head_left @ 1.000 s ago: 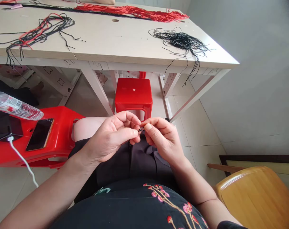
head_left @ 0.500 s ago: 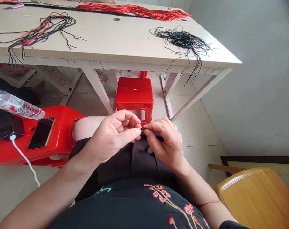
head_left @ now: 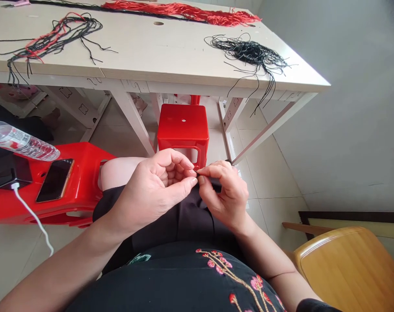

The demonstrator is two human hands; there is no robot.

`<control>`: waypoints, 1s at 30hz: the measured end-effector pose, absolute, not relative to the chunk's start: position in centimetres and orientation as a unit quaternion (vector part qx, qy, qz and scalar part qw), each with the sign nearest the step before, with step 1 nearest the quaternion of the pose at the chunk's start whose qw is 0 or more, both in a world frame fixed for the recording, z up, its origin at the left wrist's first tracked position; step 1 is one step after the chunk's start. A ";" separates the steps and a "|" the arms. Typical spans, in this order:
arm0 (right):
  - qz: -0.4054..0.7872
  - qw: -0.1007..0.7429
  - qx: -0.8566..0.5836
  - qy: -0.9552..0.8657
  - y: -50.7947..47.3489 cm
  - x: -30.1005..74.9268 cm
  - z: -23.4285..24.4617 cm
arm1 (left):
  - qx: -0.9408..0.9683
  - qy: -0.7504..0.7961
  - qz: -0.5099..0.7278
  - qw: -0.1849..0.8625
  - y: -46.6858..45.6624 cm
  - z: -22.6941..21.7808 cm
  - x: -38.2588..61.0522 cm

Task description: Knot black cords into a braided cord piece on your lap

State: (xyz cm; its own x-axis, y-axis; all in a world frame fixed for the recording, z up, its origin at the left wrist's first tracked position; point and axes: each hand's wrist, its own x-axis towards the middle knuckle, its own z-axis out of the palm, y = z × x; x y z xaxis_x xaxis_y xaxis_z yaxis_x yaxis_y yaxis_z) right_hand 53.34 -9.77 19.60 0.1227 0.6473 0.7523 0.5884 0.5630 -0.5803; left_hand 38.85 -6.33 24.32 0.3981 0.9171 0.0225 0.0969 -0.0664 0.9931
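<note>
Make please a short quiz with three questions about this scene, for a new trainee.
1. True or false: the tangled black cord lies on the cream table.
2. What lies on the red plastic seat near the left hand?
A) a black smartphone
B) a pair of scissors
C) a coffee mug
3. What colour is the square plastic stool beyond the right hand?

Key: 1 true; 2 A; 3 red.
</note>
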 end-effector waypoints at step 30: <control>0.253 0.601 -0.487 -0.582 -10.0 53.3 19.6 | 0.548 0.408 0.380 0.624 -6.0 23.5 39.3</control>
State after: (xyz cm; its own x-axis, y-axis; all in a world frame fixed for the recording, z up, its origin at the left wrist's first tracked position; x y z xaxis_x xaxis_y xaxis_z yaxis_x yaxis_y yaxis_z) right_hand 53.26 -10.02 19.56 0.1955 0.8700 0.4526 0.2628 0.3981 -0.8789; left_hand 39.35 -6.05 23.55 0.3790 0.9208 -0.0926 -0.0267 0.1109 0.9935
